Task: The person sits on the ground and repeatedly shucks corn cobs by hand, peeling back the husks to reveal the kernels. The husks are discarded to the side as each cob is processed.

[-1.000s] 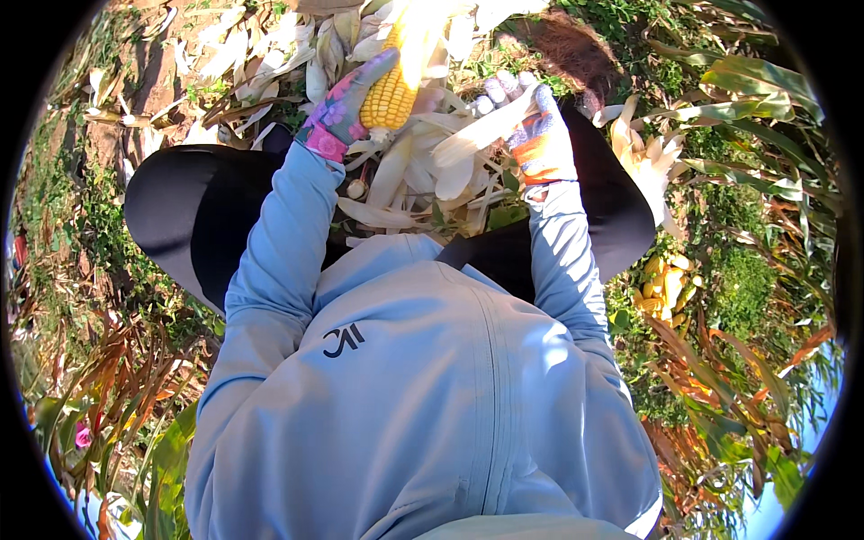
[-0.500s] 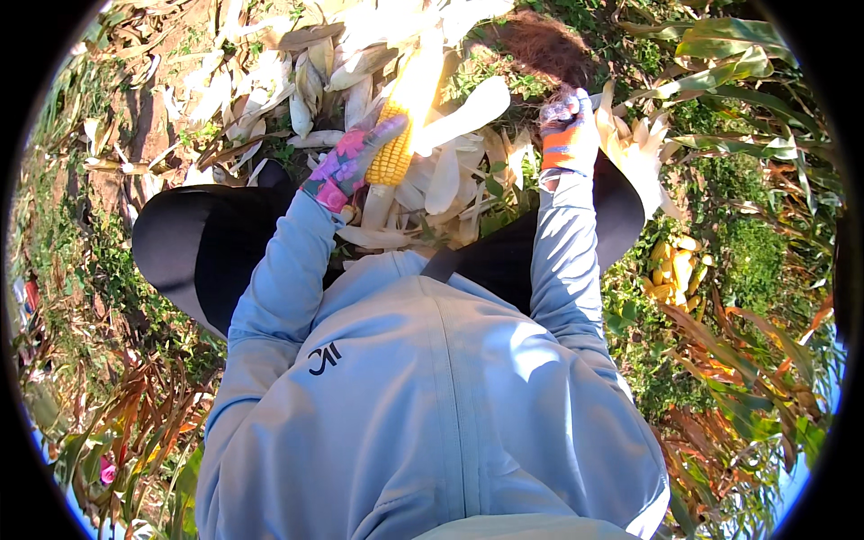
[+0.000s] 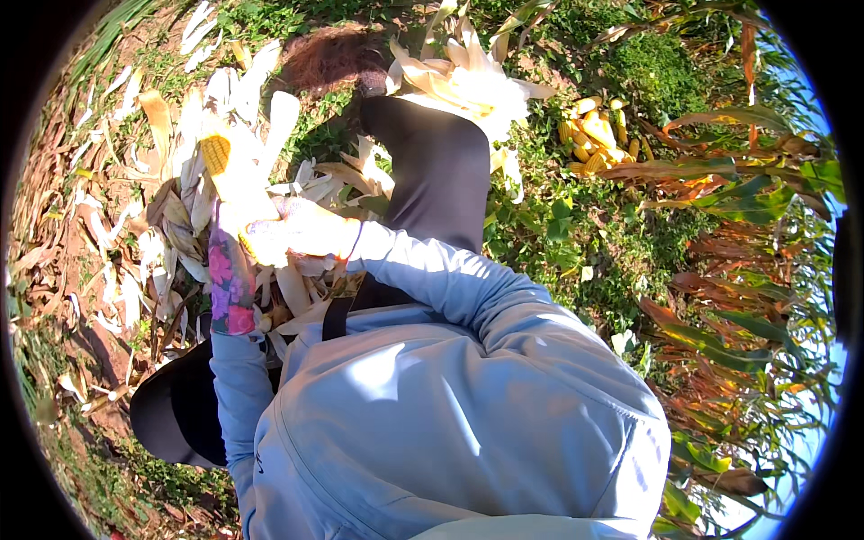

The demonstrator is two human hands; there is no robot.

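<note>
A yellow ear of corn point(image 3: 216, 155), stripped of its husk, points away from me at the left, partly washed out by sunlight. My left hand point(image 3: 229, 261), in a pink floral glove, is wrapped round it from the left side. My right hand point(image 3: 310, 229), in a pale glove with a coloured cuff, closes on the near end of the same ear, close against the left hand. Glare hides some of the fingers. Loose pale husks point(image 3: 290, 292) lie below and around both hands.
A fanned bundle of dry husks point(image 3: 472, 85) lies beyond my right knee point(image 3: 432, 162). Farther right, a heap of yellow corn ears point(image 3: 596, 137) rests on green weeds. Brown tassel-like fibres point(image 3: 328, 58) lie at the far side. Leaning corn stalks point(image 3: 720, 333) line the right.
The view has turned to the right. My right hand has come from beside the husks at the right knee over to the corn ear, which my left hand still holds.
</note>
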